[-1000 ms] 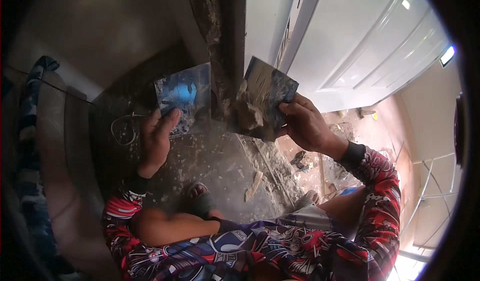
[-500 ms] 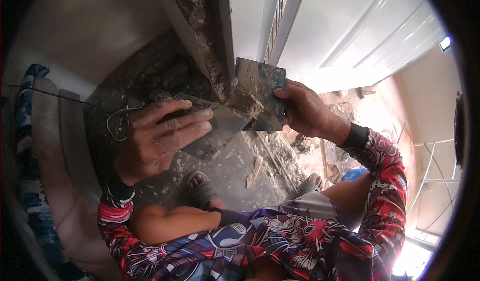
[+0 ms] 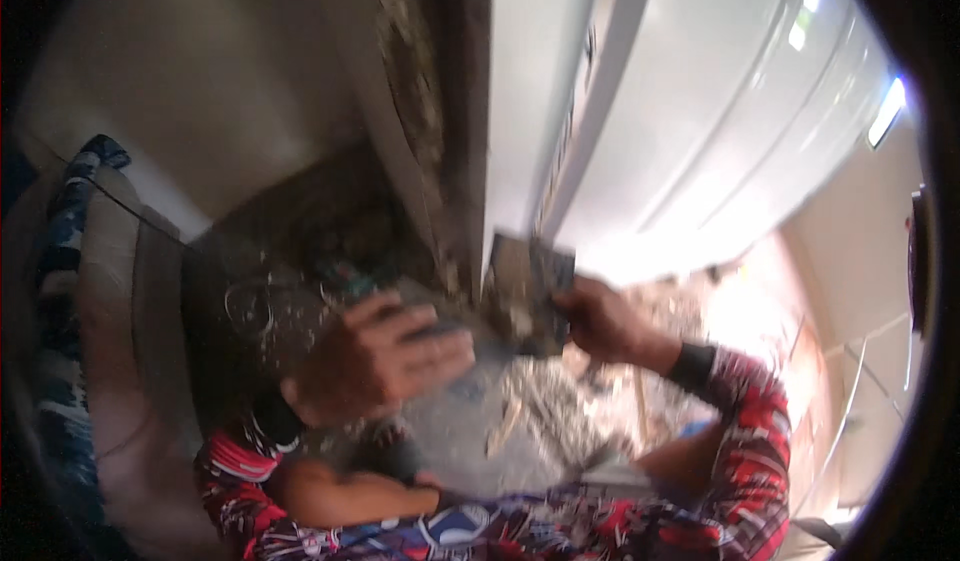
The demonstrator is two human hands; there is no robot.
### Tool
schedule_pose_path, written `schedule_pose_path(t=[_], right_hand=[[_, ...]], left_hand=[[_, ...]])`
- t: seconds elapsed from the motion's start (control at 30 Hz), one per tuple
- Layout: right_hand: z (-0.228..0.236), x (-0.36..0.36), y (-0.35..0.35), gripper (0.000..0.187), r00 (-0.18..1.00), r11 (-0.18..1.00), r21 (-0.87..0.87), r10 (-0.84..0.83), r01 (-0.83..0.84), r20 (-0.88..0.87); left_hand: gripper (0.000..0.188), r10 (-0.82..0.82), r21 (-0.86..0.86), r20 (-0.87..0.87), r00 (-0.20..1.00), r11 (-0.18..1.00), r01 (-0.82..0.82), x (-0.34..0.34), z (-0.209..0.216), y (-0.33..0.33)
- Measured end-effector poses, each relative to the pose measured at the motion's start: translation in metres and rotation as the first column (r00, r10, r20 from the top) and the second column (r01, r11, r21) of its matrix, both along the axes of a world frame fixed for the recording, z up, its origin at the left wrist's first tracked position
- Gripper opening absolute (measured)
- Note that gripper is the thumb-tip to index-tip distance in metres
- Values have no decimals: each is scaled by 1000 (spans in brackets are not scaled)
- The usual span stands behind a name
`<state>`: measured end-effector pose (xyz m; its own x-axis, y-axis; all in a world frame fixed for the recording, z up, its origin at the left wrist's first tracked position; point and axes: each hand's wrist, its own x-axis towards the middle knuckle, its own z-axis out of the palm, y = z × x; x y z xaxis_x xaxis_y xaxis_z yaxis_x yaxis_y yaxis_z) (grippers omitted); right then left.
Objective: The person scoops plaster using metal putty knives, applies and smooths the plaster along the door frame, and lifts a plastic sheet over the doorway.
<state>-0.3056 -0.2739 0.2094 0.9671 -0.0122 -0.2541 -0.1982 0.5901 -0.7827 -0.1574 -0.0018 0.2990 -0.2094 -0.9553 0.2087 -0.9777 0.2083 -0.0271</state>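
Observation:
My right hand (image 3: 610,321) pinches the right edge of a dark square plate (image 3: 540,271) smeared with wet mortar (image 3: 515,311). My left hand (image 3: 385,356) is closed over a flat grey plate (image 3: 470,326), mostly hidden under the fingers and blurred by motion. Its edge lies close to the mortar-covered plate; whether they touch I cannot tell. Just beyond both hands rises a rough, mortar-filled gap (image 3: 410,81) beside a white door frame (image 3: 535,81).
A white panelled door (image 3: 700,91) stands at the right. Rubble and mortar scraps (image 3: 550,401) litter the floor below my hands. A thin cable (image 3: 235,306) lies on the dark floor at left, near a padded, blue-patterned piece (image 3: 65,311). Thin rods (image 3: 845,401) lean at far right.
The view has tilted up, so the door and frame fill more of it and my hands sit lower. My left hand has come nearer the right. Both keep their plates.

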Motion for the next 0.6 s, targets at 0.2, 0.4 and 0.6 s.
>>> schedule_pose_path(t=[0.2,0.4,0.6], right_hand=[[-31,-19,-14,35,981,714,-700,153,-25,121],[15,-16,-1,36,992,986,120,-107,114,-60],[7,-25,-20,38,998,997,69,-50,48,28]], left_hand=[[53,-15,31,-285,958,999,25,-3,-4,4],[26,58,-8,-669,741,996,-85,16,-6,19],[17,-118,-672,-644,756,561,-484,20,88,-20]])
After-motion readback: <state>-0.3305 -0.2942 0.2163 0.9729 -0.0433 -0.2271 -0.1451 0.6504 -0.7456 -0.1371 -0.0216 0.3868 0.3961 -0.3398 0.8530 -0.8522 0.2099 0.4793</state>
